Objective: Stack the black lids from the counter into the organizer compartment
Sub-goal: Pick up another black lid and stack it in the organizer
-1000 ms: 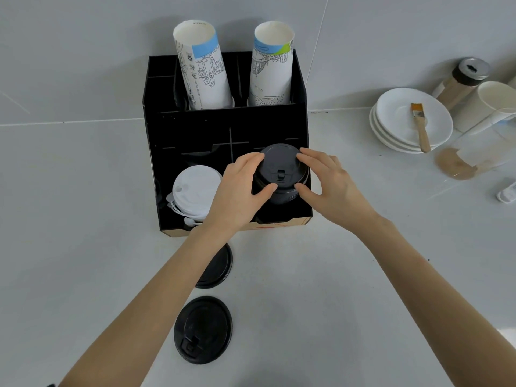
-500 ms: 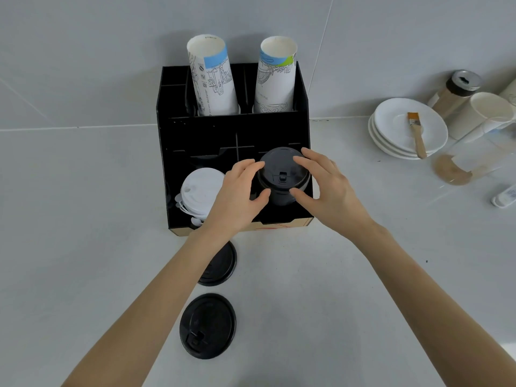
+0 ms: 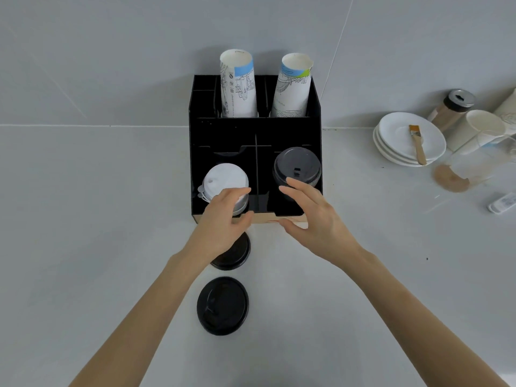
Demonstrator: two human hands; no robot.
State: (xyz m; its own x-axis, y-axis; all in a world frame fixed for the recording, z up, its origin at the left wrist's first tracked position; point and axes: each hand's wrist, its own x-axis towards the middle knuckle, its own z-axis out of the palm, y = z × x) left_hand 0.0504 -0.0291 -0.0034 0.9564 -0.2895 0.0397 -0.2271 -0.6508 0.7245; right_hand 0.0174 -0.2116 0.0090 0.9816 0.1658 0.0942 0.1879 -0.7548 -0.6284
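Observation:
A black organizer (image 3: 226,135) stands against the wall. A stack of black lids (image 3: 296,169) fills its front right compartment. A stack of white lids (image 3: 223,181) fills the front left one. Two black lids lie on the counter in front: one (image 3: 234,254) half under my left wrist, one (image 3: 222,305) nearer me. My left hand (image 3: 223,227) hovers at the organizer's front edge, fingers curled and holding nothing. My right hand (image 3: 312,219) is spread just below the black stack, free of it.
Two rolls of paper cups (image 3: 238,85) (image 3: 293,86) stand in the organizer's rear slots. At the right sit stacked white plates (image 3: 391,146) with a brush (image 3: 417,143), a shaker jar (image 3: 451,110), white cups (image 3: 480,129) and a small white object (image 3: 502,202).
Both hands have let go of the black lid stack and pulled back toward me, to the organizer's front edge. The stack stays in the right compartment.

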